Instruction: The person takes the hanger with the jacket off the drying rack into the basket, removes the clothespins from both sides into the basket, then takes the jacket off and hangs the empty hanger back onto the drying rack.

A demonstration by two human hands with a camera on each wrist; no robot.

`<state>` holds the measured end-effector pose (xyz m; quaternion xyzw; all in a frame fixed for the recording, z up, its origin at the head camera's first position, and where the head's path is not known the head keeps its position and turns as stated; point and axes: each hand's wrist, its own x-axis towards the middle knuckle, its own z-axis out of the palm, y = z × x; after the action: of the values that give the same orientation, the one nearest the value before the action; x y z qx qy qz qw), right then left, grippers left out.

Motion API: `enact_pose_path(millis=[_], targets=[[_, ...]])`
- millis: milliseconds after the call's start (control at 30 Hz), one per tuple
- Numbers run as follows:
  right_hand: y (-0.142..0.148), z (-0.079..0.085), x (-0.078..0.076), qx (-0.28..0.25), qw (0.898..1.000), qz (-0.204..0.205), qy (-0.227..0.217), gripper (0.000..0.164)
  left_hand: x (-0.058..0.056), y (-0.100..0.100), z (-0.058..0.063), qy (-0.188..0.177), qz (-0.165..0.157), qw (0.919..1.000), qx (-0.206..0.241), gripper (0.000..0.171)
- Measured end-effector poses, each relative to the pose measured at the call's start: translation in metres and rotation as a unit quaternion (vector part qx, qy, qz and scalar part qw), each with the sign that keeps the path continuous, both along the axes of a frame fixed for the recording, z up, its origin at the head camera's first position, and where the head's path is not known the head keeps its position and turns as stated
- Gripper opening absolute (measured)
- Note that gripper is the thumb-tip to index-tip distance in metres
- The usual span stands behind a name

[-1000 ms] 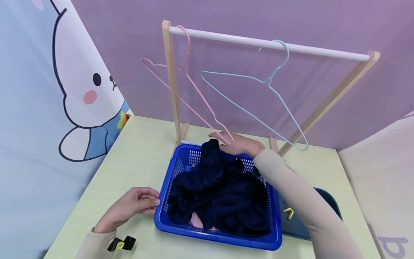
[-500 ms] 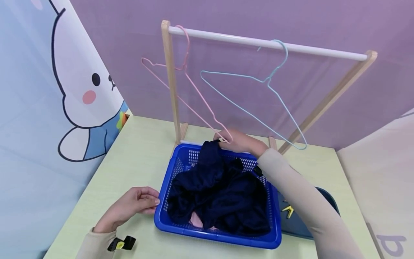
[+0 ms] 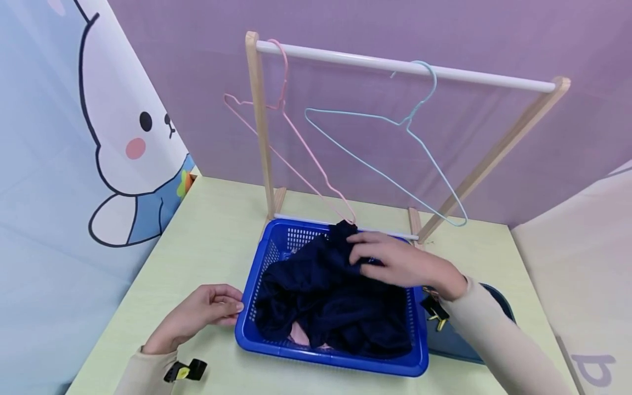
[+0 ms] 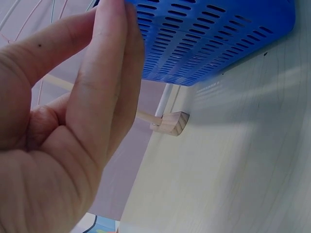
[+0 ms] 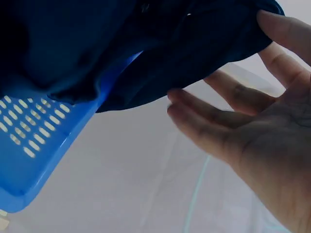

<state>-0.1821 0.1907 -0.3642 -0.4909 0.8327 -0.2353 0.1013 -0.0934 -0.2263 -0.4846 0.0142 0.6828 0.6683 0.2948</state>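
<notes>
A dark navy garment (image 3: pixel 326 291) lies bunched in the blue plastic basket (image 3: pixel 326 360), one end reaching over the back rim. My left hand (image 3: pixel 212 307) pinches the basket's left rim between thumb and fingers; in the left wrist view, that hand (image 4: pixel 92 97) is beside the slotted basket wall (image 4: pixel 194 39). My right hand (image 3: pixel 395 258) is over the back right of the basket, fingers spread and loosely bent, at the garment's raised end. In the right wrist view, the thumb and index finger of that hand (image 5: pixel 257 116) are at the cloth's edge. Pink cloth (image 3: pixel 299 336) peeks out underneath.
Behind the basket stands a wooden rack with a white bar (image 3: pixel 345 56). A pink hanger (image 3: pixel 311 148) and a light blue hanger (image 3: pixel 380 170) hang from it. Right of the basket, a dark teal tray (image 3: pixel 454 343) holds a yellow clip (image 3: pixel 441 323), partly under my right forearm.
My right hand has drawn back from the garment's end at the back rim, toward me and right. That end has shifted right, and the pink hanger has swung slightly. My left hand stays put.
</notes>
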Motion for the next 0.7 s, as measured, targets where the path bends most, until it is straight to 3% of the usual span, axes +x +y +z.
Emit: enact_pose_path(millis=[200,267,400,467,567,633,700], targets=[[0.005,-0.001,0.042,-0.016,0.995,0.068,0.074,0.015,-0.001,0.000,-0.001,0.002,-0.003,1.0000,0.000,0.030],[0.003,-0.001,0.053,-0.018,0.994,0.090,0.064,0.014,-0.001,-0.001,-0.001,0.003,-0.003,1.0000,0.000,0.030],[-0.002,-0.002,0.069,-0.017,0.992,0.122,0.000,0.016,-0.002,0.000,-0.001,0.001,-0.004,1.0000,0.001,0.030],[-0.005,-0.003,0.075,-0.016,0.990,0.133,-0.035,0.017,-0.002,0.000,-0.002,-0.001,-0.004,1.0000,0.002,0.030],[-0.007,-0.006,0.077,-0.020,0.990,0.134,-0.049,0.017,-0.002,0.000,-0.002,-0.001,-0.004,1.0000,0.002,0.030],[-0.010,-0.009,0.073,-0.025,0.993,0.114,-0.020,0.016,-0.002,0.000,-0.002,0.000,-0.005,1.0000,0.002,0.030],[-0.012,-0.015,0.064,-0.026,0.996,0.081,0.038,0.014,-0.001,-0.001,-0.002,0.001,-0.005,1.0000,0.001,0.030]])
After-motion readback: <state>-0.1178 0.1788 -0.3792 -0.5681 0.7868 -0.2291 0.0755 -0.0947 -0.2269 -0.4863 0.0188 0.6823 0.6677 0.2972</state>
